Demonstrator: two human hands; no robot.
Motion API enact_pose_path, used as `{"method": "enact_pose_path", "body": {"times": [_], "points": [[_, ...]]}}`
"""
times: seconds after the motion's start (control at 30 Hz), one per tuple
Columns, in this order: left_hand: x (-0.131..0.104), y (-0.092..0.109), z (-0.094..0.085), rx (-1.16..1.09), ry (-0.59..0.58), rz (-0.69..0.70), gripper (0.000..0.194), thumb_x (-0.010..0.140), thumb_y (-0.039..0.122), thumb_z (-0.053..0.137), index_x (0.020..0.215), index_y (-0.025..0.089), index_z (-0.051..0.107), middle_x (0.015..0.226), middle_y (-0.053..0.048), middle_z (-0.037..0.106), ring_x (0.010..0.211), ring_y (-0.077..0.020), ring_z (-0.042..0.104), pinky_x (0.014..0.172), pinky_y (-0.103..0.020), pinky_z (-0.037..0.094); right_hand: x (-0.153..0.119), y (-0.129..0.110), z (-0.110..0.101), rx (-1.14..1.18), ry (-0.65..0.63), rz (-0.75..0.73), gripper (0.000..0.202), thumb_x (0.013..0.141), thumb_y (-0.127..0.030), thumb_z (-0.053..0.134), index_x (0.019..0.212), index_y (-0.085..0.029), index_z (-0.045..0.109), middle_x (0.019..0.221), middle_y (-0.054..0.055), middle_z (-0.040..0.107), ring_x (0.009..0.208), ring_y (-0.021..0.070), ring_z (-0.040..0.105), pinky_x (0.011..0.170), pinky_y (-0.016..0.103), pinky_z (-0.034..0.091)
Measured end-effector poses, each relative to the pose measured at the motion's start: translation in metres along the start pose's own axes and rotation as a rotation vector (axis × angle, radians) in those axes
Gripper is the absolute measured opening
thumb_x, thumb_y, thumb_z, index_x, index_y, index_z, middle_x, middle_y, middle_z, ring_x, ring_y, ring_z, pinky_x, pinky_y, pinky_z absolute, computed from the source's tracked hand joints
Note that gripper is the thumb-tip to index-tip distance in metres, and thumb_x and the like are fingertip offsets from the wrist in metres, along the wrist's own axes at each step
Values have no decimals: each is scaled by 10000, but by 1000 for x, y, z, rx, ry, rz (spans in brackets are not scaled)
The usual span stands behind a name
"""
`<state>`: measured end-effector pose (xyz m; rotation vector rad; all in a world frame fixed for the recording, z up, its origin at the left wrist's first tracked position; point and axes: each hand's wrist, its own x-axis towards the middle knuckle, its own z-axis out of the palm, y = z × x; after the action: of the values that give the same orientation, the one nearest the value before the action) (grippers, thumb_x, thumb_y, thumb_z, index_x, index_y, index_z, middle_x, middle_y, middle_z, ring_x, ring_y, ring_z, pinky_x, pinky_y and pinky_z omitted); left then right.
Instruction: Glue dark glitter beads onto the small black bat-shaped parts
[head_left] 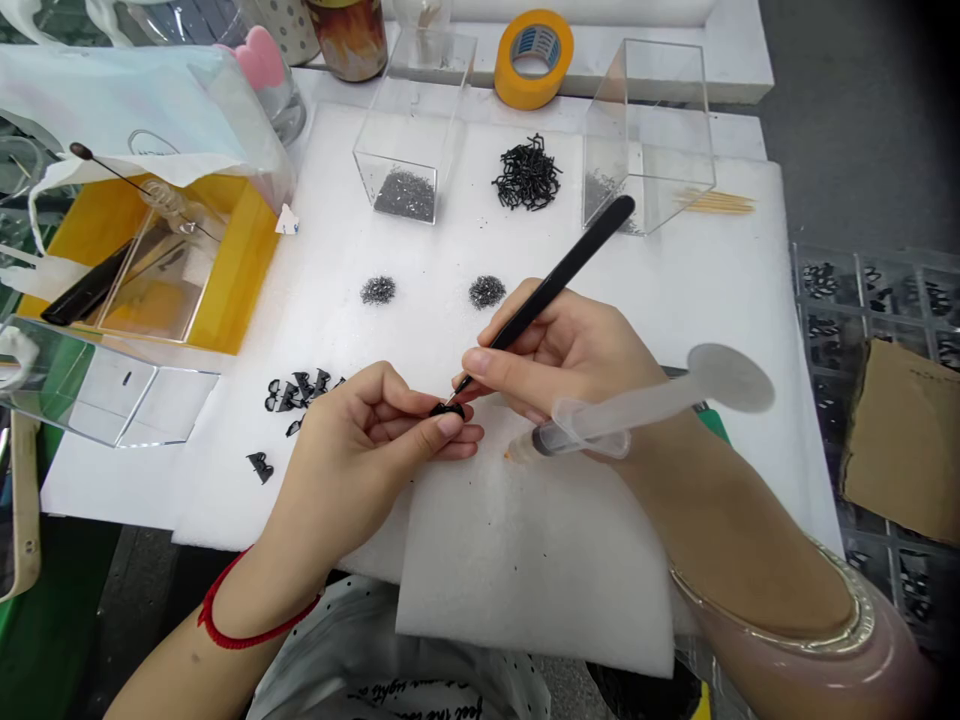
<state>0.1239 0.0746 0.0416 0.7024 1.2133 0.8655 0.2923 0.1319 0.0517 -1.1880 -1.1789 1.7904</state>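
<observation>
My left hand (367,450) pinches a small black part (448,410) between thumb and fingers, above the white foam sheet. Black tweezers (562,270) are gripped in my right hand (562,350), their fine tip touching the small part. A syringe (637,410) with a pale plunger lies beneath or beside my right hand; whether any finger touches it cannot be made out. Several similar black parts (300,390) lie on the foam left of my left hand, with one more (260,467) apart from them. Two small dark piles (377,290) (487,291) sit beyond my hands.
Clear boxes (405,190) (675,130), a heap of black pieces (527,172), orange tape (534,60) and toothpicks (716,203) stand or lie at the back. A yellow box (240,260) is on the left. Cardboard (904,440) rests on a compartment tray (829,265) at right.
</observation>
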Motion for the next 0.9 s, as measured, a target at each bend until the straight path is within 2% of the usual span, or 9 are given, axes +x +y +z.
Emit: {"method": "enact_pose_path", "body": {"times": [0.1,0.17,0.27,0.37,0.67,0.83,0.9], "points": [[1,0,0,-2,-2,13,197,804,163,732,759,157,540,764,9,747,743,-139,733,748,-205,624,0,1,0,6,0,-10,236,700,-81,761,748,-167,546,553,-84,581,377,17,449,414,162,528],[1,0,0,7,-5,21,195,808,160,728,765,159,537,755,2,748,745,-140,734,741,-197,622,0,2,0,20,9,-22,233,701,-88,761,746,-169,547,556,-88,573,378,15,437,491,214,585],[0,0,-1,15,-17,29,197,815,158,721,772,162,530,748,-3,750,750,-137,733,735,-184,617,0,5,-1,15,13,-36,202,719,-120,753,765,-174,564,484,-113,487,384,29,425,632,338,637],[0,1,-2,23,-21,31,197,819,152,718,774,161,527,751,2,750,755,-126,732,738,-167,611,1,7,-2,-30,8,-37,197,730,-141,747,783,-180,561,461,-116,450,397,43,429,658,381,640],[0,-1,-2,33,-24,47,195,819,152,716,773,159,526,756,1,748,748,-130,732,734,-173,614,0,8,-3,-70,10,-47,180,750,-150,728,772,-182,552,434,-119,437,386,43,421,661,359,634],[-1,0,-2,53,-22,60,187,823,156,712,784,158,530,776,-5,749,759,-135,732,742,-195,621,2,7,-4,-97,25,-50,191,727,-127,744,769,-189,569,461,-105,475,381,43,446,509,239,574],[-1,0,-1,60,-21,61,184,827,154,709,784,159,530,779,1,748,760,-131,731,742,-191,621,1,7,-4,-101,27,-53,181,731,-120,741,756,-189,576,451,-106,470,379,41,453,498,218,562]]}}
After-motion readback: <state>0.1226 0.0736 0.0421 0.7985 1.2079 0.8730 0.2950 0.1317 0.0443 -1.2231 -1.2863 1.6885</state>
